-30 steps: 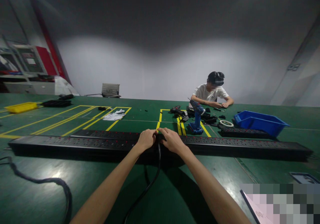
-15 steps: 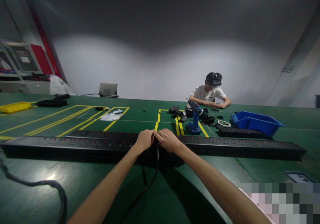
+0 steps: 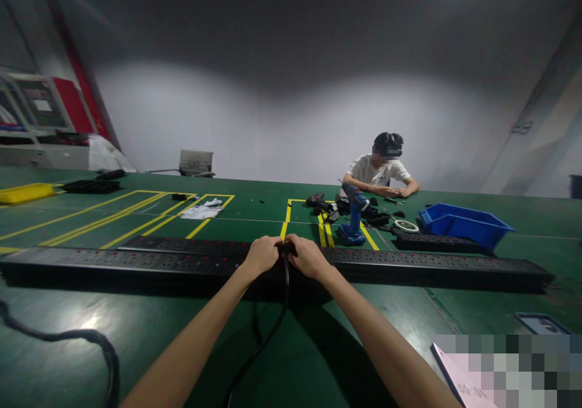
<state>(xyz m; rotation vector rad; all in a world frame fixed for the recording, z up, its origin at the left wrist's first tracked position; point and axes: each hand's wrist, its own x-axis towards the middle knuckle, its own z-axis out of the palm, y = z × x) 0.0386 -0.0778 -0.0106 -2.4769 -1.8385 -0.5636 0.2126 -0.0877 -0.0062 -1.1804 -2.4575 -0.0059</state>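
Observation:
My left hand (image 3: 264, 255) and my right hand (image 3: 308, 256) meet in the middle, both closed. Between their fingertips is the dark end piece (image 3: 287, 248) of a black cable (image 3: 285, 299); whether it is a plug, I cannot make out. From there the cable hangs down toward the bottom edge. Just behind and below the hands lies a long black power strip (image 3: 182, 264) with rows of sockets and small red marks. Another black strip (image 3: 150, 244) lies behind it, partly hidden by my left hand.
A blue cordless drill (image 3: 354, 214) stands beyond the strip, near black parts and a tape roll (image 3: 406, 226). A blue bin (image 3: 468, 223) is to the right. White papers (image 3: 203, 211) lie left of centre. A thick cable (image 3: 68, 335) lies at left. Across the table sits a person (image 3: 379, 171).
My fingers have parted slightly, and the dark end piece between them now shows. My hands stay in almost the same place. The view has shifted a little.

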